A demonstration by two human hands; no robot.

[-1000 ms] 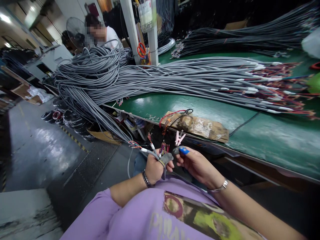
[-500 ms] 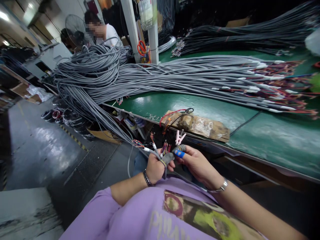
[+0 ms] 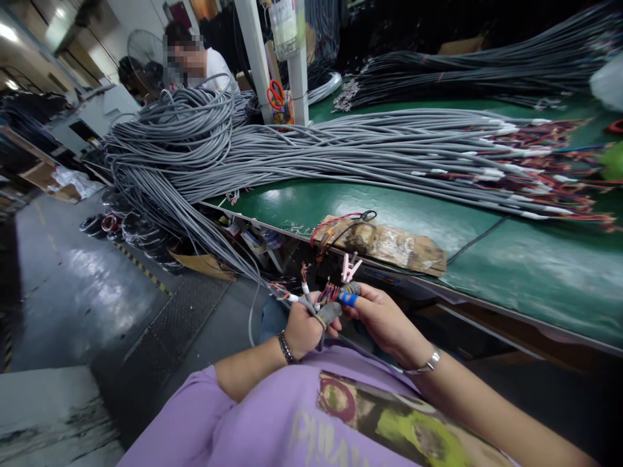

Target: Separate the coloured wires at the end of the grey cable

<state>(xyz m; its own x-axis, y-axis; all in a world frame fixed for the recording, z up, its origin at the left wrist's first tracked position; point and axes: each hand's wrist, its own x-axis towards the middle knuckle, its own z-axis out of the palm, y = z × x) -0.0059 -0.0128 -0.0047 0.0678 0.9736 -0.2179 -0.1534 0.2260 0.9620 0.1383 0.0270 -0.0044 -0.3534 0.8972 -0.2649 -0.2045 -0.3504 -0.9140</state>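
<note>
Closest in, just above the purple shirt, the left hand (image 3: 302, 329) is curled into a fist around a few grey cable ends (image 3: 300, 299), whose stripped coloured wires (image 3: 325, 292) fan up between the two hands. A grey fabric cot covers its thumb, and a dark bracelet sits at the wrist. The right hand (image 3: 382, 318) meets it from the other side, its fingertips pinched on those coloured wires; one fingertip wears a blue cot (image 3: 348, 299). So the cable ends sit between the two hands, held by both, in front of the table's near edge.

Just beyond the fingertips a pink clip (image 3: 350, 266) stands up from the edge of the green table (image 3: 535, 272). Behind it lies a worn wooden block (image 3: 389, 245) with a red and a black lead (image 3: 341, 224) looped on its left end.

Farther out from the hands, a thick pile of grey cables (image 3: 311, 152) stretches across the table, its left part spilling over the edge toward the floor, its right ends showing red and white tips. Beyond that lies a bundle of black cables (image 3: 487, 68).

Far behind the left hand, a white post (image 3: 298, 65) rises, with orange-handled scissors (image 3: 276, 96) hung beside it and a clear container (image 3: 283, 23) fixed higher up; its contents are too blurred to tell. Another person (image 3: 204, 61) sits past the cable heap, near a fan (image 3: 146, 55).
</note>
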